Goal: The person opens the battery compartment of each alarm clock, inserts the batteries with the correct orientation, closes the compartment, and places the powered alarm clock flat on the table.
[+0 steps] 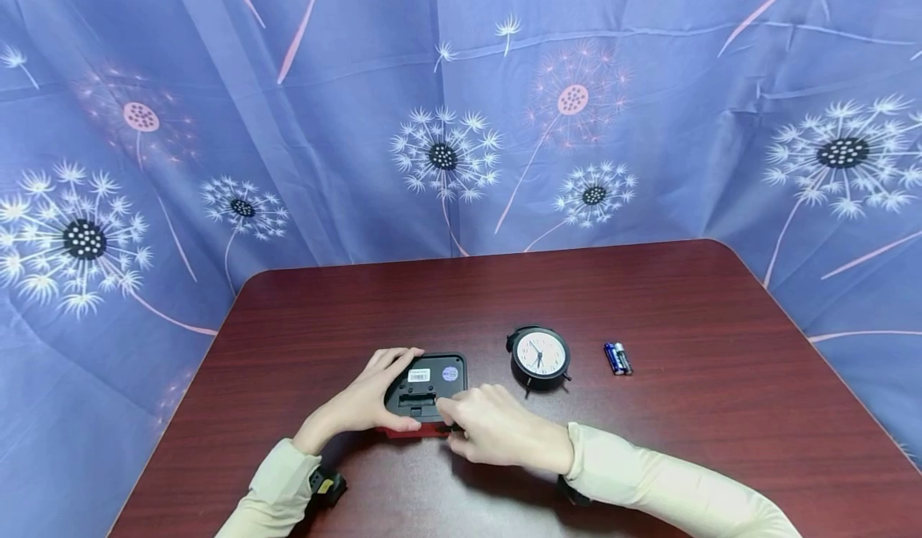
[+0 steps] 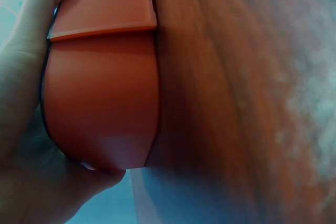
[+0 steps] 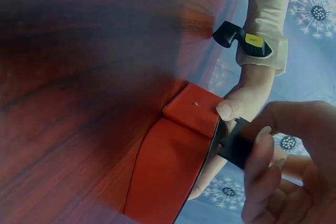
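Observation:
A red device [image 1: 406,432] lies on the table, its black back [image 1: 432,364] facing up with two stickers and an uncovered battery compartment [image 1: 416,400]. My left hand [image 1: 358,403] grips its left end, fingers along the far edge and thumb on the near edge. The smooth red side [image 2: 102,93] shows in the left wrist view. My right hand [image 1: 500,426] is at the device's right end. It pinches a small black battery cover [image 3: 236,144] between thumb and fingers, close to the device's back in the right wrist view. The device's front is hidden.
A round black alarm clock [image 1: 540,355] with a white dial lies just right of the device. Farther right, two batteries [image 1: 618,359] lie side by side on the dark red wooden table [image 1: 691,314]. A blue dandelion-patterned curtain [image 1: 346,162] hangs behind the table.

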The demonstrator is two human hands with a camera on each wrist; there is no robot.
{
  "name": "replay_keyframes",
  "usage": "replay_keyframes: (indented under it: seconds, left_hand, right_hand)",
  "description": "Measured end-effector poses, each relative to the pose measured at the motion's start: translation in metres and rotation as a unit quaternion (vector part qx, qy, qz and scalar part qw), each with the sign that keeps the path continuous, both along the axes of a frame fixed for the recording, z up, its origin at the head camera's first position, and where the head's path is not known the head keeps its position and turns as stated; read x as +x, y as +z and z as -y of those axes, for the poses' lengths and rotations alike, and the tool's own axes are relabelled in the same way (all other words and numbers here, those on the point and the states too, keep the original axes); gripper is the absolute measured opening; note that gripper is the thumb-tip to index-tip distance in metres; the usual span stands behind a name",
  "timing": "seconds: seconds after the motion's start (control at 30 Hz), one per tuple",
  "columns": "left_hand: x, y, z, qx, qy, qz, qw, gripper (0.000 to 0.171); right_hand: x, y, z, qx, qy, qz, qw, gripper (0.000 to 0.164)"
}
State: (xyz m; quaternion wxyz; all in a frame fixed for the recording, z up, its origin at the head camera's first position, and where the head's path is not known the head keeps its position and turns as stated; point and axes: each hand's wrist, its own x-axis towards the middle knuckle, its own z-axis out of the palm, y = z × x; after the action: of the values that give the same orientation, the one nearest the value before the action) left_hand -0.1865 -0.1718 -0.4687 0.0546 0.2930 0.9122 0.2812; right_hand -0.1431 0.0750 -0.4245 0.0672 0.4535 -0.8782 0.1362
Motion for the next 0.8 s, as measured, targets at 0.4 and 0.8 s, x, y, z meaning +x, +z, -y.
replay_keyframes:
  seconds: [0.4, 0.8]
  left_hand:
    - [-0.0005, -0.0033, 0.0006, 0.000, -0.001, -0.004, 1.0000, 0.101]
    - [-0.0007, -0.0034, 0.0000, 0.003, 0.000, -0.012, 0.9999, 0.101]
  right_hand:
    - [0.0032, -0.0048, -0.0018, 0.088, -0.021, 0.045, 0.995, 0.017]
    - [0.0048, -0.0085, -0.0025, 0.081, -0.045, 0.011, 0.996, 0.023]
